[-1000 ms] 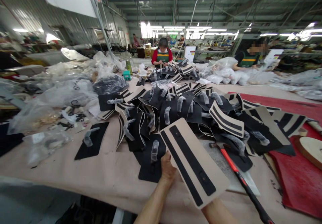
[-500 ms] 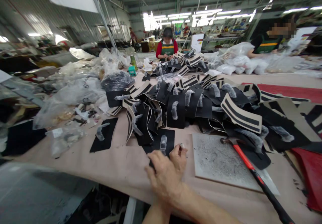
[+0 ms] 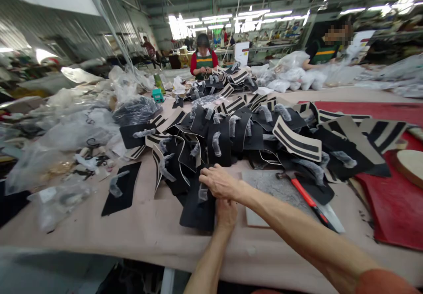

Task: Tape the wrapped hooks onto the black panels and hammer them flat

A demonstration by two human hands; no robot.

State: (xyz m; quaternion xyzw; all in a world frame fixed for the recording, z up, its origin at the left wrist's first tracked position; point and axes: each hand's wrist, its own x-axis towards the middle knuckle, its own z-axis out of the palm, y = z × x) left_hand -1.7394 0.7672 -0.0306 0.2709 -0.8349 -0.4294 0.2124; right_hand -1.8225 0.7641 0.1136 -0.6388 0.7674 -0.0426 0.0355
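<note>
A black panel (image 3: 194,212) with a plastic-wrapped handle (image 3: 202,193) lies in front of me at the table's near side. My right hand (image 3: 220,184) reaches in from the right, over my left, its bent fingers closed on the panel's upper part beside the handle. Just below it, my left hand (image 3: 226,213) is a closed fist against the panel's right edge. Its fingertips are hidden, so what it holds does not show. Similar black panels (image 3: 218,142) with wrapped handles are heaped behind, some turned to show a beige side with black stripes (image 3: 297,139).
Right of my hands, a hammer (image 3: 306,192) with a red and black handle lies across a grey slab (image 3: 261,188). One separate panel (image 3: 127,190) and plastic bags (image 3: 62,197) are on the left. A red sheet (image 3: 393,201) lies right. Two people work across the table.
My right hand has moved up and forward onto the black panel, which now lies nearer me. The small pale piece seen in my left fist is out of sight. The view has shifted right.
</note>
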